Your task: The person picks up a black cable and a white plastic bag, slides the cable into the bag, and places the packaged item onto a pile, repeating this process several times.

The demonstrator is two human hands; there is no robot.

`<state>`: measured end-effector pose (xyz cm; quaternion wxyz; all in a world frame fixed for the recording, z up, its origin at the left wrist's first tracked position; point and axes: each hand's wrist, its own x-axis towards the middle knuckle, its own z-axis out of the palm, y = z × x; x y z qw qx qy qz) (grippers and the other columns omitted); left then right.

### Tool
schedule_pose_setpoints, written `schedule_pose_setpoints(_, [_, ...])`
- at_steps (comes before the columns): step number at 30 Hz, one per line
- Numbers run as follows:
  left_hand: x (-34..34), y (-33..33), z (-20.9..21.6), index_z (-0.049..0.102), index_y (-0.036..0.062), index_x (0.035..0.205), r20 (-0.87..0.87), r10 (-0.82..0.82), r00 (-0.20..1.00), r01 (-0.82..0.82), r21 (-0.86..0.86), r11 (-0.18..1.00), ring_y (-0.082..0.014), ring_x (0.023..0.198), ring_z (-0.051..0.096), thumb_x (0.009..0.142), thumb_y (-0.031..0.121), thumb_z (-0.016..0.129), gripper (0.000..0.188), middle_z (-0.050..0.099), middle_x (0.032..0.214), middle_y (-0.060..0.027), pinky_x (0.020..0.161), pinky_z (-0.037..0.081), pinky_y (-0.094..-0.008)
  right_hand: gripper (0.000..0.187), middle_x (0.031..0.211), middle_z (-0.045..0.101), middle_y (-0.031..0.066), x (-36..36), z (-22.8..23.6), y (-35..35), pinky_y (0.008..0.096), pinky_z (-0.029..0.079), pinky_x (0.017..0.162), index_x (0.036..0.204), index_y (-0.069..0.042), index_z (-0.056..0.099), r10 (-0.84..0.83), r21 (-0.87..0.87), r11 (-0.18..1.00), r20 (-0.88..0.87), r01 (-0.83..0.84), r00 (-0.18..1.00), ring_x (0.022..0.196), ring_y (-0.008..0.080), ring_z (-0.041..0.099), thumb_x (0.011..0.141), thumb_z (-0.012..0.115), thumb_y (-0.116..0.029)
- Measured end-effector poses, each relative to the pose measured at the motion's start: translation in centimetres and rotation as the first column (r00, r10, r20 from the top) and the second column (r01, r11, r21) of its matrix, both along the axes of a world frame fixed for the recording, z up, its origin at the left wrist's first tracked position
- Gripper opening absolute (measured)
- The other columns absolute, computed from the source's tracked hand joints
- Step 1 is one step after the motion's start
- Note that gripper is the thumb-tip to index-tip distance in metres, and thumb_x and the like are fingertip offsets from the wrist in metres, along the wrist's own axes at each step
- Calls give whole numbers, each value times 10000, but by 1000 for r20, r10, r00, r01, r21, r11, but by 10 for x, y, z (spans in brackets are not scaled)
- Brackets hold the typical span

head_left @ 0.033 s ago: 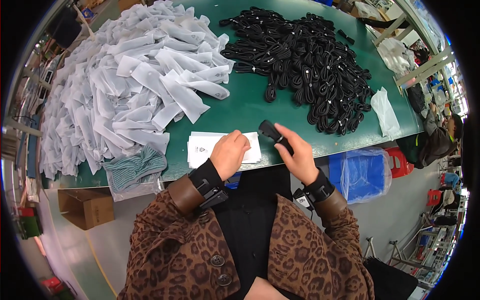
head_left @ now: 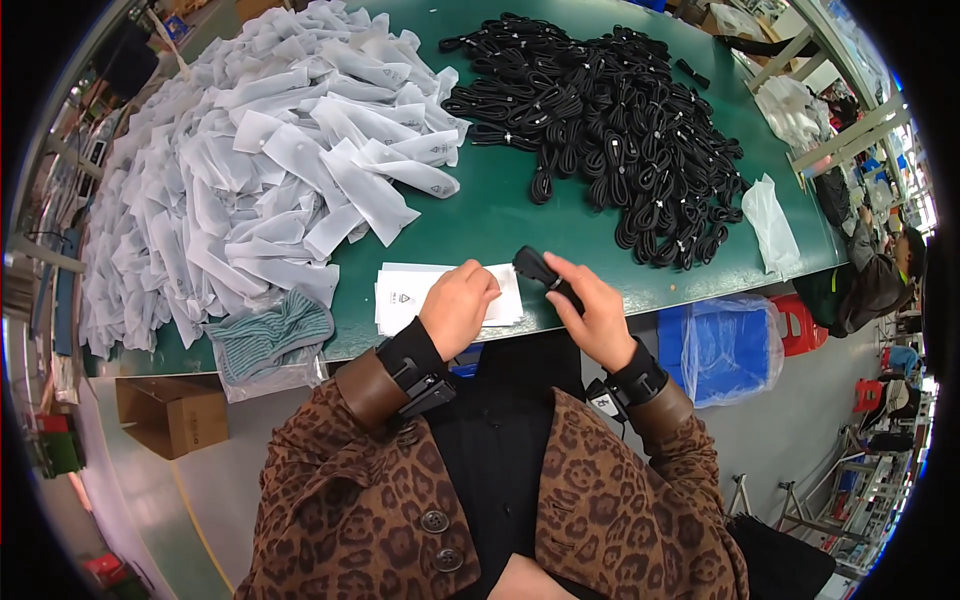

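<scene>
In front of me, near the green table's [head_left: 440, 232] edge, lies a short stack of flat white pouches [head_left: 400, 297]. My left hand [head_left: 458, 308] rests over this stack, its fingers curled and pinched together on the top pouch; the fingertips are partly hidden. A coiled black cable [head_left: 534, 266] is held between thumb and fingers of my right hand [head_left: 594, 318], its thick end pointing up and left beside the stack's right edge. Farther back on the right spreads a heap of similar tied black cables [head_left: 635, 135]. A large mound of whitish pouches [head_left: 290, 160] covers the left side.
A striped green cloth [head_left: 270, 335] lies at the front left edge, above an open cardboard box [head_left: 175, 415]. A white plastic bag [head_left: 770, 228] lies at the right. Below the table edge stand a lined blue bin [head_left: 705, 350] and a red stool [head_left: 802, 325]. Another person [head_left: 885, 275] is at far right.
My right hand has come slightly down and left with the black cable, bringing its thick end a little lower. The left hand stays on the pouches, almost unmoved.
</scene>
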<state>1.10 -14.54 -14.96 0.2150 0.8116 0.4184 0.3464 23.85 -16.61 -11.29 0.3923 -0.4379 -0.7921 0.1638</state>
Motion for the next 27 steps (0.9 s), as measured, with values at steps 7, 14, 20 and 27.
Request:
schedule_pose_setpoints(7, [-1,-1,11,579,0,887,194,123,973,-60,-302,951,-243,701,583,870,21,637,65,571,817,-106,642,474,-318,505,786,548,83,-1,7,-10,366,475,597,1282,-138,627,53,4,998,233,-56,971,665,259,566,798,706,-18])
schedule_pose_setpoints(14, [-2,-4,21,570,-2,892,223,38,974,-5,-149,989,-239,722,586,878,1,621,53,581,854,-105,658,472,-307,501,782,543,70,5,10,-6,362,478,605,1271,-171,645,129,-1,991,289,-134,949,680,248,566,797,705,-21])
schedule_pose_setpoints(20, [-2,-6,24,557,-3,893,236,-50,971,75,-99,992,-280,767,589,871,-5,624,70,566,905,-123,667,479,-333,476,779,526,63,5,10,-5,352,489,633,1276,-177,623,182,-23,983,331,-185,926,710,247,577,819,705,-70])
schedule_pose_setpoints(27, [-2,-1,31,557,2,884,185,-136,973,119,101,988,-285,816,582,835,-29,642,103,571,956,-126,690,482,-331,232,820,566,62,-8,6,-5,298,496,691,1102,-72,664,-4,-566,812,-245,-140,970,760,194,595,871,678,-60])
